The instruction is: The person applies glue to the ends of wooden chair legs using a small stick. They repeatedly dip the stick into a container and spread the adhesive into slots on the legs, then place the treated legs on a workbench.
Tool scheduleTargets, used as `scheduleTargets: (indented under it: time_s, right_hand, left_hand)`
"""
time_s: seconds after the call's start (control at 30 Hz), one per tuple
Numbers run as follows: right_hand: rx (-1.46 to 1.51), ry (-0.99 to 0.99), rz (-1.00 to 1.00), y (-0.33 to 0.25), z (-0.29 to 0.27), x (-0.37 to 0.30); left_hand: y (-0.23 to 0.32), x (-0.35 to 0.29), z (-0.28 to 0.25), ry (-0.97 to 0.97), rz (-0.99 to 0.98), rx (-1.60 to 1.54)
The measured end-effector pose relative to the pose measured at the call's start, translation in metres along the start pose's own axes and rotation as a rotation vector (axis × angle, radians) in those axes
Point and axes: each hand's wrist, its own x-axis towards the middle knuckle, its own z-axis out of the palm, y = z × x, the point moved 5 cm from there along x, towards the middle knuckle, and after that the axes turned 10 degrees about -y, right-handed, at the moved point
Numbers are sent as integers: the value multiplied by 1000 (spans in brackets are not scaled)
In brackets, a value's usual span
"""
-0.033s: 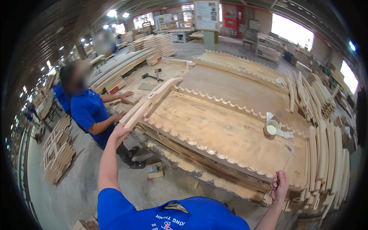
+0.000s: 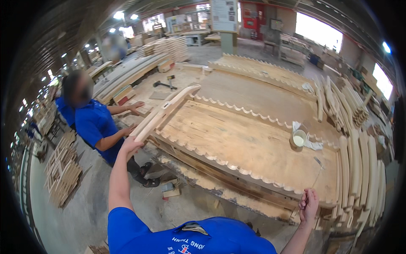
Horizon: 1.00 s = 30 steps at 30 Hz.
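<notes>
My left hand (image 2: 132,145) is closed around the near end of a pale curved wooden rail (image 2: 169,108), which lies along the left end of a scallop-edged wooden rack. At the rack's near right corner, my right hand (image 2: 310,205) pinches a thin stick (image 2: 316,178) with a small flat tip, perhaps a glue brush. The tip is over the rack's plywood board (image 2: 237,139). Beyond it stands a round cup (image 2: 298,139) of pale creamy liquid, with crumpled white cloth (image 2: 313,145) beside it.
On the left a co-worker in a blue shirt (image 2: 95,127) has both hands near the rail and bench. A hammer (image 2: 165,83) lies on the bench. Curved wooden pieces (image 2: 364,169) are stacked at the right. Slatted wooden frames (image 2: 63,173) lie on the floor at the left.
The whole view has shifted slightly. Both my hands keep the same holds, on the rail and on the stick.
</notes>
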Motion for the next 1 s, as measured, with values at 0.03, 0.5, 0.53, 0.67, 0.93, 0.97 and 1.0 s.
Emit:
scheduleTargets:
  time_s: [0.03, 0.5, 0.53, 0.67, 0.93, 0.97, 1.0]
  right_hand:
    - [-12, 77, 6, -1, -1, -10]
    - [-156, 468, -213, -56, -66, -52]
    - [-238, 559, -243, -74, -91, -59]
    - [-388, 906, -537, -143, -199, -90]
    - [-560, 1030, -335, -210, -324, -77]
    - [-471, 938, -369, -213, -333, -72]
    - [-381, 845, -392, -211, -339, -65]
  left_hand:
    - [0, 15, 1, -62, 30, -66]
    - [15, 38, 31, 132, 365, 302]
    - [26, 38, 53, 138, 427, 316]
    - [69, 20, 136, 245, 636, 570]
    - [315, -147, 340, -265, 899, -138]
    - [342, -170, 350, -269, 1024, -49]
    - [363, -190, 362, -277, 1140, 48]
